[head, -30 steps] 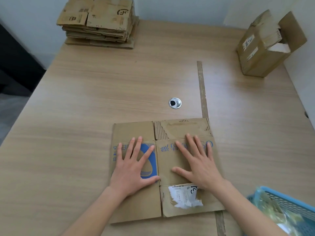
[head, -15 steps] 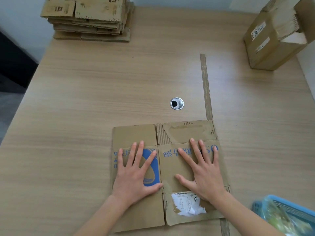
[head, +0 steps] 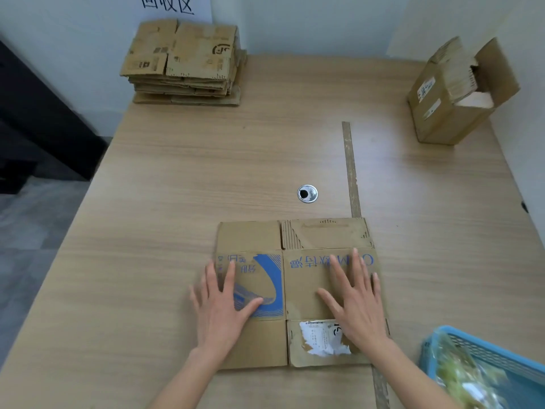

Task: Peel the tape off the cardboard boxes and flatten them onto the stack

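Note:
A flattened cardboard box (head: pixel 306 278) with blue print and a torn white label lies on the wooden table (head: pixel 206 178) right in front of me. My left hand (head: pixel 224 305) lies flat with spread fingers over its left edge. My right hand (head: pixel 354 299) presses flat on its right panel. A stack of flattened boxes (head: pixel 184 63) sits at the far left corner against the wall. One standing cardboard box (head: pixel 454 93) with open flaps is at the far right.
A blue plastic basket (head: pixel 483 367) holding crumpled clear tape sits at the near right corner. A metal cable grommet (head: pixel 307 193) is set in the table's middle. A brown strip (head: pixel 351 169) runs along the table seam. The table's left edge drops to a dark floor.
My left hand has slid left to the box's left edge. My right hand stays flat on the right panel. The camera has tilted up, showing more of the far wall.

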A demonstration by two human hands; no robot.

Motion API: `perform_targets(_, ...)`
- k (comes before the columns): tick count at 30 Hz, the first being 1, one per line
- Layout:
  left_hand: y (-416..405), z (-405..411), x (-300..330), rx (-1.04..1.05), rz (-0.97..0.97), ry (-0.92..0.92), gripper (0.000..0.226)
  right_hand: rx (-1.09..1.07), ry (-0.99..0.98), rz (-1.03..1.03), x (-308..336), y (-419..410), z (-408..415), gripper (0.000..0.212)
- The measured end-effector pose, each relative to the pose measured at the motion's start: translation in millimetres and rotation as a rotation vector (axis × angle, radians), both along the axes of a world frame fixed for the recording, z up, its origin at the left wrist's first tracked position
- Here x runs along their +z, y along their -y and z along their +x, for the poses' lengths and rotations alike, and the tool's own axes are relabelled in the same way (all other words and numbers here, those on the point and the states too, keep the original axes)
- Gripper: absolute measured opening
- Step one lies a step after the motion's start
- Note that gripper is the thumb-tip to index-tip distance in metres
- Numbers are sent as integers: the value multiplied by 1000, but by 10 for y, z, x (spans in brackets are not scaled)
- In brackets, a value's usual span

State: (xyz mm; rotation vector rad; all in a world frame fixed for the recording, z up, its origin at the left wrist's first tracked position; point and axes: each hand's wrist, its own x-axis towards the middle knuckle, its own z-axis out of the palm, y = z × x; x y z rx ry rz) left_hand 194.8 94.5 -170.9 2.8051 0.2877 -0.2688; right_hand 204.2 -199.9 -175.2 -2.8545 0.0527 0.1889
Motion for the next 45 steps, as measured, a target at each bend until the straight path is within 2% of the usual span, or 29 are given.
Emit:
perform_targets(2,-63,-146,61,139,-76,-78,110,-203,-66,93,58,104,-138,81)
perform_targets(4,-92,-233,115,125,-143,-95,110,-319,-132,146,91,213,-252,86)
perform_targets(6,-50,-262,197,117,-222,-93,109,-307,-151,199,126,268,-321,84)
perform_targets(9,83,-295,294,252,-430,-76,107,-345,-158,379,246,246,-349,84)
perform_targets(11,127,-323,333,296,-489,-46,108,-378,-147,439,322,231,-342,85)
perform_targets(17,31,-286,676,251,-454,27,112,-338,-109,452,681,189,-199,89)
perform_targets(22,-216,-126,1339,249,-444,145,114,-241,13,436,1305,-53,103,89)
perform_targets(26,-611,-57,2053,266,-327,283,115,-134,122,453,1975,-453,399,90)
perform_targets(35,-1928,-288,3577,333,-235,548,110,77,323,459,3513,-1863,666,90)
perform_targets(40,-2895,-601,4179,351,-233,619,112,152,388,492,4162,-2886,526,89)
perform_targets(45,-3923,-956,4602,353,-167,638,115,202,399,488,4536,-3908,330,91)
